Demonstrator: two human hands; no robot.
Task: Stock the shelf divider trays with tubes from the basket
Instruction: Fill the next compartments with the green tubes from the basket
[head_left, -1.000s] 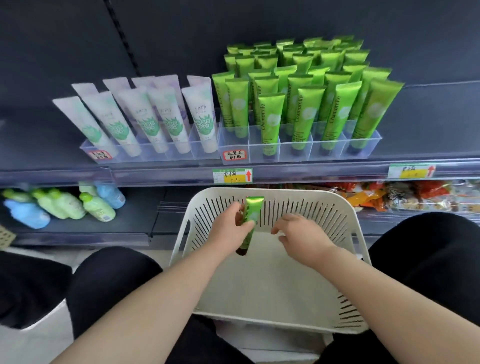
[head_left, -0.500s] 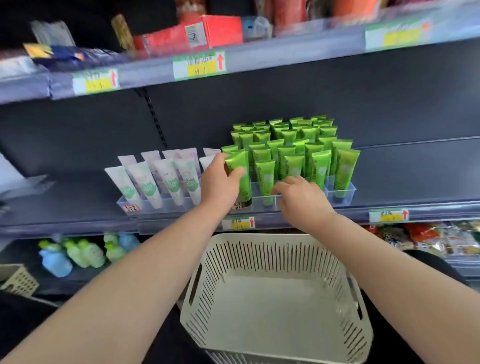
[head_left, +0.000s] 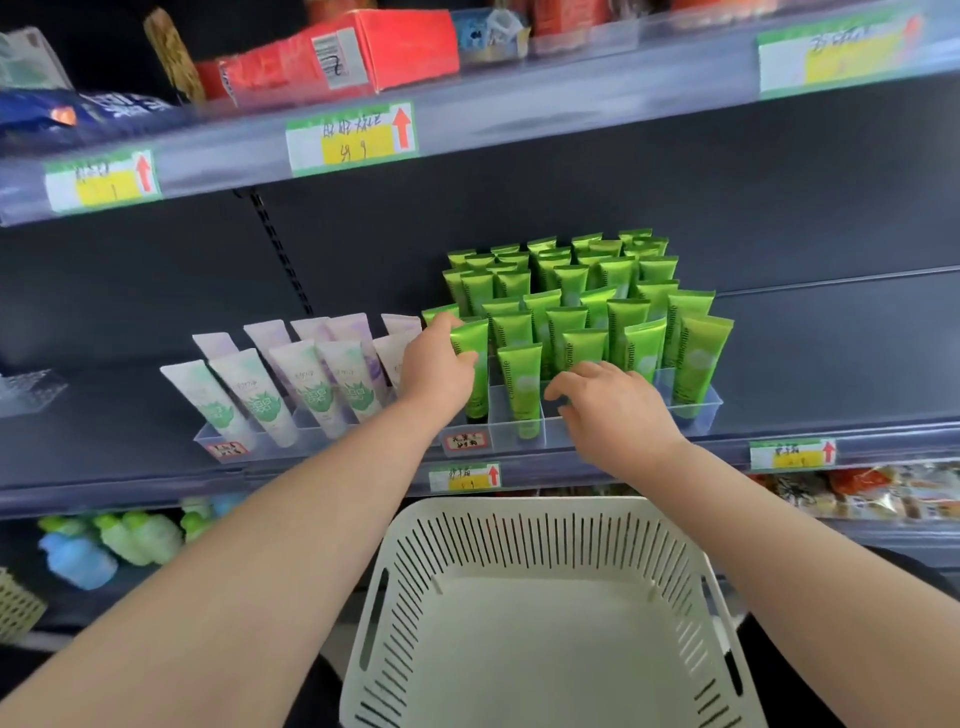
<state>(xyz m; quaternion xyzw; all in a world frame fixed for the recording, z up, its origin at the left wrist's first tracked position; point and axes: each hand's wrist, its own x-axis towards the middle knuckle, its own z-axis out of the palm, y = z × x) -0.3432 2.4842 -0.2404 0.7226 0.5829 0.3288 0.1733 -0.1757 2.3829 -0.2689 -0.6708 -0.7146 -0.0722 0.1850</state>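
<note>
My left hand (head_left: 441, 366) grips a green tube (head_left: 474, 364) that stands cap-down in the front left slot of the clear divider tray (head_left: 524, 441). Several more green tubes (head_left: 587, 301) stand upright in rows behind and to the right of it. My right hand (head_left: 608, 402) hovers at the tray's front edge with its fingers loosely curled and nothing in them. The white slotted basket (head_left: 540, 613) sits below the shelf, on my lap, with no tubes in it.
A second clear tray (head_left: 260, 444) to the left holds white and lilac tubes (head_left: 291, 384). Price labels run along the shelf edges (head_left: 465, 475). A red box (head_left: 332, 57) lies on the shelf above. Green and blue bottles (head_left: 104, 540) lie on the shelf below.
My left hand lifted the green tube out of the basket and brought it up into the tray's front left slot. My right hand rose from the basket to the tray front.
</note>
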